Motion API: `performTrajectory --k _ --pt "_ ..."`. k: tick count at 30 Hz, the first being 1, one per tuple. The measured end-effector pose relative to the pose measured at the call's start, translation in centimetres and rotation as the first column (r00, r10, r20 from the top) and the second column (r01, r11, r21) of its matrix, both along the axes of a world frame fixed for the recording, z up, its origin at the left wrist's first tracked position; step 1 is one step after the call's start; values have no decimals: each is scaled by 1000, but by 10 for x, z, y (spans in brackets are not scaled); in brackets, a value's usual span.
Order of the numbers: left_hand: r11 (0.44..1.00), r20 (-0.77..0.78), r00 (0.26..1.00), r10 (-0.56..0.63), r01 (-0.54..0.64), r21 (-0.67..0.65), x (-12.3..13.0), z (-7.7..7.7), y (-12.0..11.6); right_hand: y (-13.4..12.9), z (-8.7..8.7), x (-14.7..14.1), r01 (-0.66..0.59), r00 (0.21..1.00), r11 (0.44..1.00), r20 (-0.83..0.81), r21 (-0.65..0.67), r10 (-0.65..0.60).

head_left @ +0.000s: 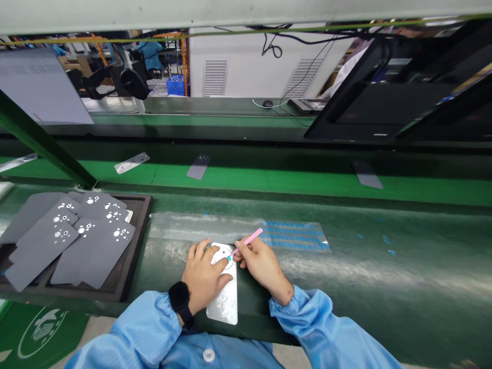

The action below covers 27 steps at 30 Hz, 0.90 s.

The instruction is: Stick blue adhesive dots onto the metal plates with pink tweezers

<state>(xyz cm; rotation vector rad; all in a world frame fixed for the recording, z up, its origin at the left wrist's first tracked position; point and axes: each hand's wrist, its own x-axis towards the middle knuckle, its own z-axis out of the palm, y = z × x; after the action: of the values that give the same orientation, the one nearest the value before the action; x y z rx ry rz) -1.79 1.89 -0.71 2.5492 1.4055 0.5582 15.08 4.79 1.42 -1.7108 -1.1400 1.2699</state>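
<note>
A silvery phone back panel (pixel 224 307) lies on the green bench in front of me, its camera-ring end away from me. My left hand (pixel 203 277) rests over its left side, fingers spread, thumb and index finger on the panel. The index fingertip is at a small blue piece (pixel 228 258) by the ring. In my right hand (pixel 259 261) are pink tweezers (pixel 249 237), pinched near their lower part, the tip reaching this blue piece. Behind the right hand lies a clear sheet (pixel 295 236) with rows of blue pieces.
At left, a dark tray (pixel 136 241) holds several overlapping grey panels (pixel 100 251). Beyond the bench runs a green belt (pixel 238 177) carrying spaced panels, one dark panel (pixel 199 166) among them. A green post (pixel 46 138) slants at left. Loose blue bits (pixel 386 239) lie at right.
</note>
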Motion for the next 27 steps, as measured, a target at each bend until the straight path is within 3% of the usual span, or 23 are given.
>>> performTrajectory --k 13,21,27 --pt "1000 0 1000 12 -12 -4 3 1 -1 -16 -11 8 5 1000 983 -26 181 -1" --pt "1000 21 1000 22 -22 4 4 0 -2 -23 -16 7 -226 951 909 282 350 127" --pt "1000 28 999 25 -25 12 4 -1 -2 -24 -12 4 -267 927 891 350 367 134"
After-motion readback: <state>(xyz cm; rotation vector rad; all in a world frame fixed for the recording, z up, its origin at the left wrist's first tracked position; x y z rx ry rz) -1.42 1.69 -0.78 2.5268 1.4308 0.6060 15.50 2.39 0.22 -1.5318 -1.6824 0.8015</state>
